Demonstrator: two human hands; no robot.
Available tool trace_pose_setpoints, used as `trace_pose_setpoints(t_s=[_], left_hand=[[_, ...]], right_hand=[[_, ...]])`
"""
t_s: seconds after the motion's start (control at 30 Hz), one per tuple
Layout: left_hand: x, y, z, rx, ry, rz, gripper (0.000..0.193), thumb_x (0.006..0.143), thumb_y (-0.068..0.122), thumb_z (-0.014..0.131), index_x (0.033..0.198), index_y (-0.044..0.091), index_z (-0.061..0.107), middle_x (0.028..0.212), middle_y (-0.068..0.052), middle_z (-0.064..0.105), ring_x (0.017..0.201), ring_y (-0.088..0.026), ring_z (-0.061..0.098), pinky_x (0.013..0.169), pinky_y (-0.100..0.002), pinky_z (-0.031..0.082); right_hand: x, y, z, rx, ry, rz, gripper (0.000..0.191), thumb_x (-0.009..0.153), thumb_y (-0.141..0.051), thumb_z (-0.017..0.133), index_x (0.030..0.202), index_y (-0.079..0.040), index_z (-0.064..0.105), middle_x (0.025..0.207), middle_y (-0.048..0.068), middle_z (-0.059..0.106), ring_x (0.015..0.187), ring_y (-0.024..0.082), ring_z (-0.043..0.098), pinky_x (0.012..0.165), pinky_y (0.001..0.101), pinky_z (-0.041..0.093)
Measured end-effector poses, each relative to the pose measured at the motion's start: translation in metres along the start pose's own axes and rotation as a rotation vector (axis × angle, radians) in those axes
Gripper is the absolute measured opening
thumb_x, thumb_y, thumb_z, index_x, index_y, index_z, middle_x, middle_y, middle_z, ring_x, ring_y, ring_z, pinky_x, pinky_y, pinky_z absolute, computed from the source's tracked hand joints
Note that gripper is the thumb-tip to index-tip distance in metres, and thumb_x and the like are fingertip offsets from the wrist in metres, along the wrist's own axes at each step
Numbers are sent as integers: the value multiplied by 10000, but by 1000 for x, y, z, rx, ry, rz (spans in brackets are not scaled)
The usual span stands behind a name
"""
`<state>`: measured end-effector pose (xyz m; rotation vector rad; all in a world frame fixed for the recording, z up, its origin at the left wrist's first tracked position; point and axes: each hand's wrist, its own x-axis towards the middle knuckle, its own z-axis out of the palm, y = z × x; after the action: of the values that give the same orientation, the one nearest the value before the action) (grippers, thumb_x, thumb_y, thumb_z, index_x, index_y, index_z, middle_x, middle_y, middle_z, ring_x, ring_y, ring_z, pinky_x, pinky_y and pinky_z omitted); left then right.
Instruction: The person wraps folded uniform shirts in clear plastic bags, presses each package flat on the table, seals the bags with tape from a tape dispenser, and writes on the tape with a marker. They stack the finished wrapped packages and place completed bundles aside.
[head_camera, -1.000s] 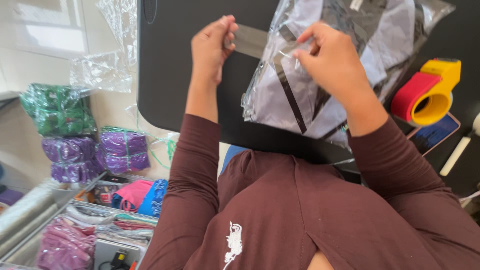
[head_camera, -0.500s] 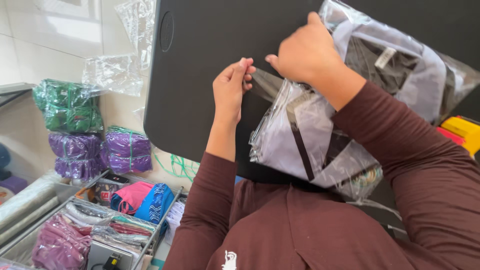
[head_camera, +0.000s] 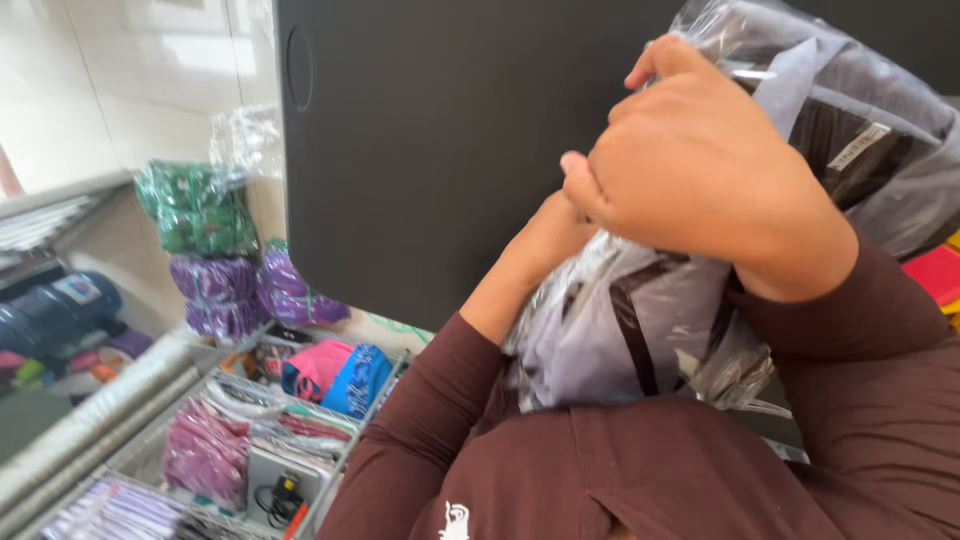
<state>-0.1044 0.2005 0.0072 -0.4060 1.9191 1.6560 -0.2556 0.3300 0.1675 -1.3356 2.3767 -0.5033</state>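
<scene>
A clear plastic bag holding a folded grey and black garment (head_camera: 640, 330) lies tilted over the edge of the black tabletop (head_camera: 430, 150), its long axis running from the person's chest up and to the right. The right hand (head_camera: 700, 170) rests on top of the bag, nearer the viewer, fingers curled together and pinching the film. The left hand (head_camera: 545, 240) sits just beneath and left, largely hidden; its finger state cannot be told. Both maroon-sleeved forearms angle upward.
</scene>
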Motion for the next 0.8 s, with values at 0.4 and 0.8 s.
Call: trace_pose_setpoints(t_s=[0.4, 0.8], left_hand=[[-16, 35, -41, -62, -29, -8, 500, 881, 407, 772, 1185, 18, 700, 1039, -42, 731, 945, -124, 646, 853, -285, 535], [-132, -38, -42, -805, 534, 21, 657, 993, 559, 601, 1340, 1, 574, 1241, -79, 671, 1116, -198, 647, 1012, -405, 529]], right_hand=[[-138, 9, -9, 512, 723, 265, 145, 1101, -145, 655, 1049, -14, 692, 1189, 125, 712, 1068, 256, 686, 982, 366, 520], [-322, -19, 103, 232, 334, 1499, 548, 1074, -548, 739, 999, -6, 719, 878, 214, 699, 809, 370, 680, 724, 499, 509]])
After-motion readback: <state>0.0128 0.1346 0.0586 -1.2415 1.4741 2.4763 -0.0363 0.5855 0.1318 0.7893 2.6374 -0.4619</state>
